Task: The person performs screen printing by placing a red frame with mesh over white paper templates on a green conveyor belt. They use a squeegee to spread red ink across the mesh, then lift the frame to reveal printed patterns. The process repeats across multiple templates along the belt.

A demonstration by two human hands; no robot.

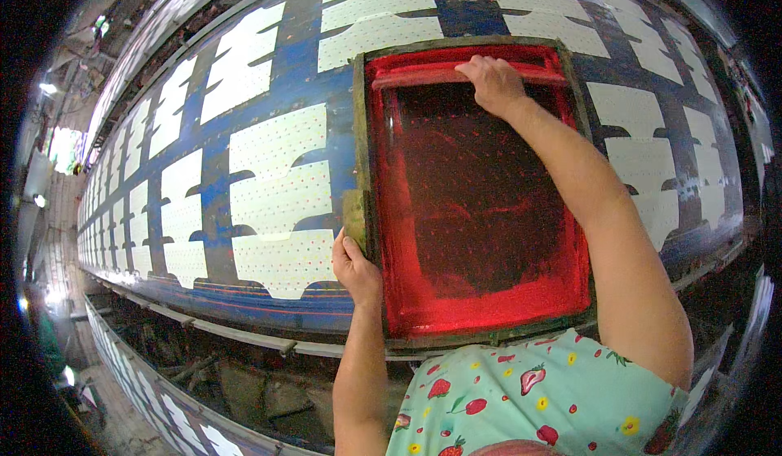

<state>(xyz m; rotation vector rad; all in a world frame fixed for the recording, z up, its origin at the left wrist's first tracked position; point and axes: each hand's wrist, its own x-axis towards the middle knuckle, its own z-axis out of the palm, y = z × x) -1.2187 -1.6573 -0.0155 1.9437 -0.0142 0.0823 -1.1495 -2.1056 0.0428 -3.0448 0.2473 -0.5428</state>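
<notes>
A large silk-screen printing frame [361, 122] lies flat on the table in front of me, its dark mesh [481, 163] bordered by wet red ink [481, 308]. At the frame's far end, my right hand [495, 83] is closed over a red-smeared squeegee [415, 78] that spans nearly the whole inner width. My right forearm reaches across the screen's right side and hides part of it. My left hand [357, 273] grips the lower end of a worn wooden block [355, 218] on the frame's left side, thumb pointing up along it.
White cut fabric pieces [278, 175] with small coloured dots lie in rows on the long blue table [285, 313], left, right and beyond the frame. A rail [244, 331] runs along the near edge. Another table with white pieces [175, 407] stands at lower left.
</notes>
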